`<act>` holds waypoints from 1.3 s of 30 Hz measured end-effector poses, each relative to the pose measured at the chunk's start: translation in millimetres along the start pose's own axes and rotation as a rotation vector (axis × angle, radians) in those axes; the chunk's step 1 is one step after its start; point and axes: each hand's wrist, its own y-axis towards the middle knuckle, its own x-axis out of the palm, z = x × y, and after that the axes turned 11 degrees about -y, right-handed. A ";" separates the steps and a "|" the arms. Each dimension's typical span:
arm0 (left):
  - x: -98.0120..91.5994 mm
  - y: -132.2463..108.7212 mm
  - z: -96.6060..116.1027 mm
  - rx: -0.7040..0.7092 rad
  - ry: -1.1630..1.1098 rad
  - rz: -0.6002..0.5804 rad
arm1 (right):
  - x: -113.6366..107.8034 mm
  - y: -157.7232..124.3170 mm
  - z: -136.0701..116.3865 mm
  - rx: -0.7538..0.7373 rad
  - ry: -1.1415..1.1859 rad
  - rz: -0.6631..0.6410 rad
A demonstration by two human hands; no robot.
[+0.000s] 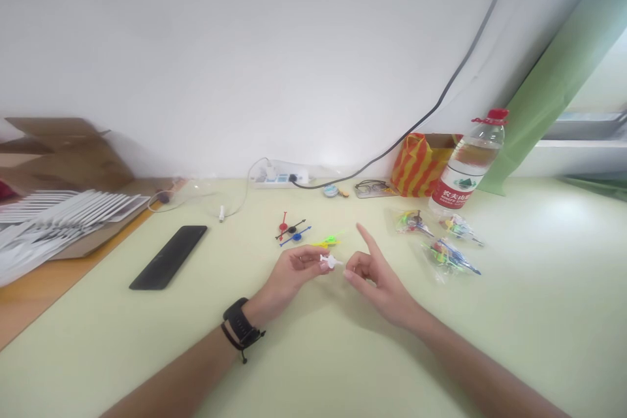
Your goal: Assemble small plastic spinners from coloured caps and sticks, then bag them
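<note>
The left hand (298, 268) pinches the white spinner (332, 261) — presumably leaving its far end exposed; right of it, the right hand's (379, 277) grip — cannot tell.

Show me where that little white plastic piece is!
In the head view, the white plastic piece is below and slightly right of centre, held by the left hand, near the right hand.

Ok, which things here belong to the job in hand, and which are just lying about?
Likely in the job:
white piece, held in the left hand
loose coloured arrow pieces
bagged coloured pieces, probably

Apparently just lying about:
water bottle
black slab
power strip
striped bag
cardboard box
</note>
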 end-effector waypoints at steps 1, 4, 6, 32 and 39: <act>-0.1 0.2 -0.3 0.011 0.010 0.016 | 0.4 0.6 0.6 0.017 0.036 0.028; 0.3 0.6 -0.6 0.048 0.037 0.061 | -1.4 2.3 2.3 0.090 0.091 0.011; 0.8 0.7 -0.4 0.066 0.043 0.078 | -4.9 2.8 2.3 0.123 0.116 -0.091; 5.3 -1.9 1.9 -0.019 0.018 -0.078 | 1.8 1.4 4.7 -0.128 -0.204 0.066; 3.7 -0.3 -0.2 -0.018 0.041 -0.033 | -8.2 1.3 -7.0 -0.071 -0.059 -0.028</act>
